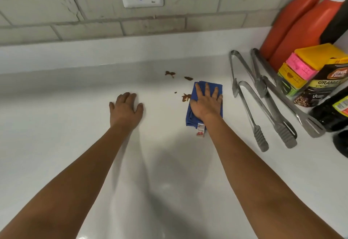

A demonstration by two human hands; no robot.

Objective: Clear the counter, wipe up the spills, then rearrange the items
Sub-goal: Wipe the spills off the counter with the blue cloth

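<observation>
step in hand: wiping the spills. the right hand (206, 103) lies flat on a folded blue cloth (194, 115), fingers spread and pressing down; its grip is unclosed, holding nothing by curl. the left hand (125, 107) rests palm-down on the white counter (75, 125), fingers relaxed, grip empty. brown spill marks remain: one smear (185, 97) touching the cloth's left edge, two more (170, 73) (188, 78) just beyond it toward the wall. tongs (252, 107) and bottles (301, 27) stand to the right. judgement: the next move calls for sliding the cloth left and forward over the remaining marks.
</observation>
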